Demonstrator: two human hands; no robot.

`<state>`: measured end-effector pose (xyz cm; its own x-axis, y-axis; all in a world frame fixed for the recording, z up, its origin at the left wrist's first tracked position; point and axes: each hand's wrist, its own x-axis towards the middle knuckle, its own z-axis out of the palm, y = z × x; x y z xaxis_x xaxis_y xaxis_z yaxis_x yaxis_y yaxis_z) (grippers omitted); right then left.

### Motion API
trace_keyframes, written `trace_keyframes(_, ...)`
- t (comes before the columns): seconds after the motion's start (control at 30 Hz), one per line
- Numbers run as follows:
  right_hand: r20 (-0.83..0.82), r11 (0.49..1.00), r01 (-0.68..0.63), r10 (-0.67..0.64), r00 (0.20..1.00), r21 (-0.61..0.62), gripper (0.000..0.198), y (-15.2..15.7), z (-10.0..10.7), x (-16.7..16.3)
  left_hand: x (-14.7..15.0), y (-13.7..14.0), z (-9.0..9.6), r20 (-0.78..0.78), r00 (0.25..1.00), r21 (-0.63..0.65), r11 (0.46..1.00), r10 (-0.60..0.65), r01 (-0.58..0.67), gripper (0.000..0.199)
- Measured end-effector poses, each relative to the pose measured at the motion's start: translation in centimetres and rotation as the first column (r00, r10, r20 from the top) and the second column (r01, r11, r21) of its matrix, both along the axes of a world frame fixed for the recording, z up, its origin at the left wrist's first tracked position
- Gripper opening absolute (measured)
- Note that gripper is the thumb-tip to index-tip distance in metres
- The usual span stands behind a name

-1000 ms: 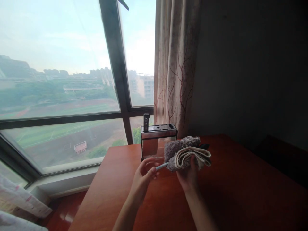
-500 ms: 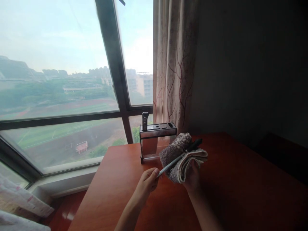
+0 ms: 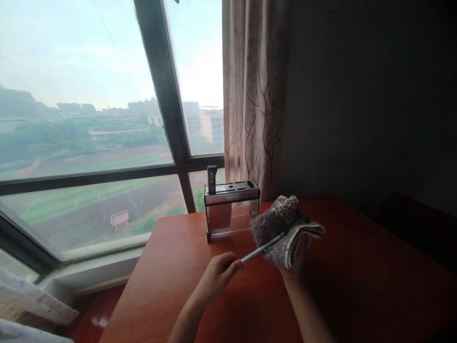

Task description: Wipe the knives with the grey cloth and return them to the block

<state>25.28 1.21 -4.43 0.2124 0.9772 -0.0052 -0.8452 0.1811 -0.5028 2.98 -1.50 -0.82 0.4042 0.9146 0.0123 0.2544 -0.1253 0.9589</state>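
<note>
My left hand (image 3: 222,275) grips the end of a sharpening steel (image 3: 262,248), a slim silver rod that slopes up to the right. The rod runs into the fold of a grey-brown patterned towel (image 3: 273,224), which hides its dark handle. From below and behind, my right hand (image 3: 298,262) is closed on this folded towel; most of its fingers are out of sight. Just behind the towel stands a clear knife block (image 3: 232,196) with a dark slotted top. A black knife handle (image 3: 212,180) sticks up from its left end.
The block stands on a reddish-brown wooden table (image 3: 157,271), close to its far edge. Beyond are a large framed window (image 3: 178,114) and a patterned curtain (image 3: 257,95). A dark wall (image 3: 350,105) is on the right, and pale fabric (image 3: 32,300) hangs at lower left.
The towel and my right hand have moved right, away from the block. The black handle, which showed before, is now covered by the towel. My left hand keeps its hold on the rod.
</note>
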Motion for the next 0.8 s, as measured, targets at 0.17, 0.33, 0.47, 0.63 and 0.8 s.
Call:
trace_keyframes(0.17,0.187,1.000,0.006,-0.003,0.982,-0.015,0.057,0.3,0.4,-0.7,1.2,-0.3,-0.8,-0.124,0.992,0.139,0.990,0.031,-0.013,0.040)
trace_keyframes(0.33,0.368,0.961,0.266,-0.223,0.903,-0.071,0.049,0.9,-0.1,-2.5,1.9,-0.5,-1.5,-0.146,0.986,0.175,0.983,0.086,-0.060,0.041)
trace_keyframes(0.47,0.468,0.937,0.345,-0.281,0.838,-0.056,0.045,1.0,-0.4,-3.2,2.2,-0.5,-1.7,-0.109,0.993,0.130,0.991,0.049,-0.034,0.041)
trace_keyframes(0.63,0.698,0.892,0.448,-0.361,0.618,0.064,0.047,0.9,-0.8,-2.0,1.8,-0.3,-1.8,0.063,0.998,-0.063,0.998,-0.014,0.017,0.043)
trace_keyframes(0.8,0.819,0.808,0.527,-0.476,0.321,0.263,0.043,0.6,-0.7,-1.1,1.4,0.1,-1.8,0.220,0.975,-0.197,0.977,-0.042,0.086,0.048)
